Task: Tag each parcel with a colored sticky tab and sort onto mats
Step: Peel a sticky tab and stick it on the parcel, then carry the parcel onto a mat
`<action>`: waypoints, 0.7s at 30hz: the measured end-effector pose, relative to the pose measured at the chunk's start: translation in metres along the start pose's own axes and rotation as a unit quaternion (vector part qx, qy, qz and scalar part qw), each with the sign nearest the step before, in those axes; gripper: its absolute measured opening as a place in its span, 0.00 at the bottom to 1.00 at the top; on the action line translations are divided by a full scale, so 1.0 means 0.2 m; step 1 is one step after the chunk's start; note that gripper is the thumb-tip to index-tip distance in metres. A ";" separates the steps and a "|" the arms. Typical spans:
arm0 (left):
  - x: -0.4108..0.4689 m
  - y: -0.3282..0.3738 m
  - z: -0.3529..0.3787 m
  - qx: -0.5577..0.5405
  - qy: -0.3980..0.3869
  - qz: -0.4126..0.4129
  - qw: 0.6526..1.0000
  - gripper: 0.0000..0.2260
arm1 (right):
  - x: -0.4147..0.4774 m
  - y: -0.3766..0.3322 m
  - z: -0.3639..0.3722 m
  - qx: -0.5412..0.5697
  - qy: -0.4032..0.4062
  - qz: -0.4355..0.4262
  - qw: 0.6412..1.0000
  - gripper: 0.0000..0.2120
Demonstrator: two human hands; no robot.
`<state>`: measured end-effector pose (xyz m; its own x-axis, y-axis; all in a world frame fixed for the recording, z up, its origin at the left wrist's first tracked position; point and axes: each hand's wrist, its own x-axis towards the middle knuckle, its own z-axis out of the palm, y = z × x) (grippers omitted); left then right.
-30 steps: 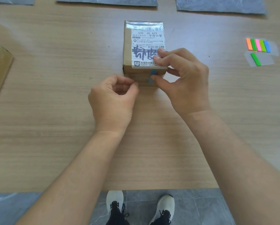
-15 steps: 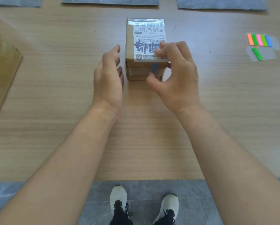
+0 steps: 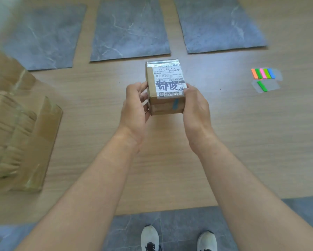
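you had the parcel (image 3: pixel 165 82) clamped between left hand (image 3: pixel 135 105) and right hand (image 3: pixel 195 109) - one on each side - near the middle mat (image 3: pixel 130 29), blue tab (image 3: pixel 175 104) on its near face. your best play looked simple: level carry, thumbs off that tab, flat landing.

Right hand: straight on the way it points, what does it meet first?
Beyond the parcel it grips, the right hand likely meets bare table near the right edge of the middle mat; height unclear.
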<state>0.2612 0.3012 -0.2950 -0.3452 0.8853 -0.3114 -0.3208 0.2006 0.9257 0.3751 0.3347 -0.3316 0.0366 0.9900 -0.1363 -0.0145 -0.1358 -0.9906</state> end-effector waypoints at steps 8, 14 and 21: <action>-0.20 0.67 0.12 0.045 -0.046 0.056 0.996 0.18 | -0.03 -0.68 0.01 -0.029 -0.007 -0.058 0.998 0.18; -0.40 1.21 0.22 0.050 -0.079 0.107 0.990 0.17 | -0.09 -1.24 0.02 -0.065 -0.002 -0.109 0.992 0.20; -0.57 1.57 0.27 0.071 -0.107 0.148 0.981 0.16 | -0.21 -1.66 0.03 -0.054 0.024 -0.146 0.988 0.17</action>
<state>0.2476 0.2858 0.0430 -0.2075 0.9781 0.0138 -0.1021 -0.0357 0.9941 0.3724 0.3381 0.0041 0.0717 0.9849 0.1575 0.1104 0.1491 -0.9826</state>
